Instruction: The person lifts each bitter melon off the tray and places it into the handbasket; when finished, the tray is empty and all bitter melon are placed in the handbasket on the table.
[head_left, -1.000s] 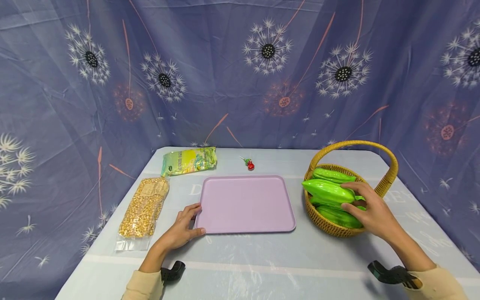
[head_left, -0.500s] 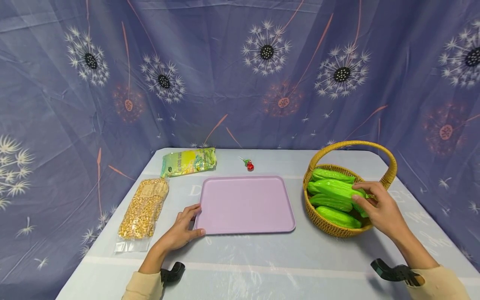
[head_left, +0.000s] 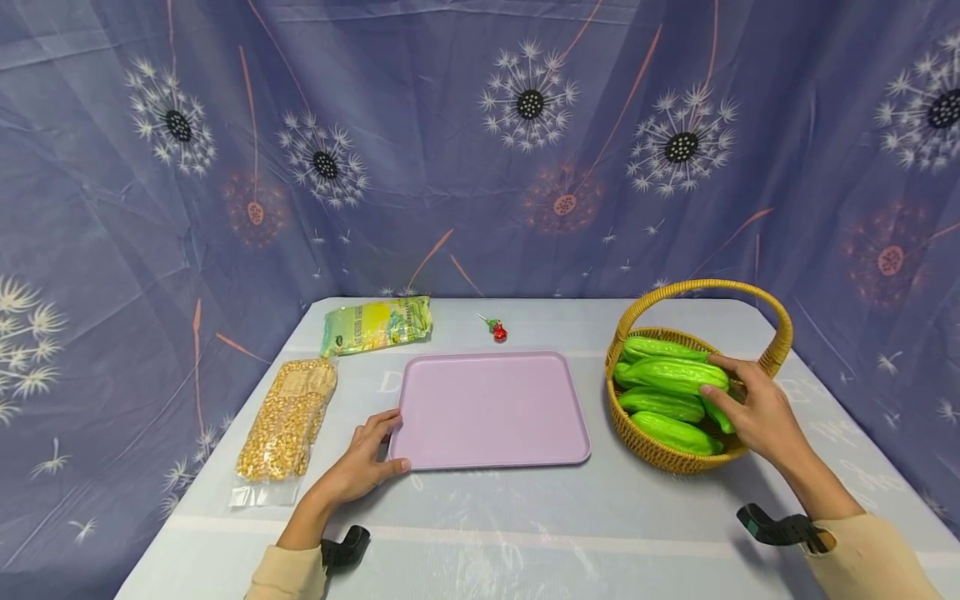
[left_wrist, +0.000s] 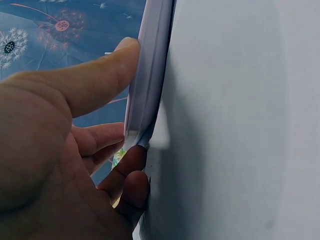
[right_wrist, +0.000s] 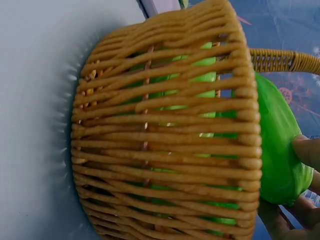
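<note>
My left hand [head_left: 358, 463] holds the near-left corner of a lilac tray [head_left: 491, 410], thumb at the front edge and fingers along the left side. In the left wrist view the thumb and fingers lie along the tray rim [left_wrist: 150, 65]. On the right, my right hand [head_left: 759, 408] grips the right end of a bright green ridged bitter melon [head_left: 675, 375], topmost in a round wicker basket [head_left: 652, 457]. Seen from the right wrist, its thumb presses one side of the bitter melon [right_wrist: 280, 145] and fingers wrap beneath. Several similar melons [head_left: 675, 433] lie below it.
A clear bag of yellow kernels [head_left: 288, 421] lies at the left, with a green and yellow packet [head_left: 378, 324] behind it. Beyond the tray is a small red and green item [head_left: 498, 331]. The basket's tall handle [head_left: 780, 333] arches over the melons.
The bitter melon has gone from raised at the basket's left rim to lying atop the others, further right. My right hand shifted right and stays at its end. The left hand has not moved.
</note>
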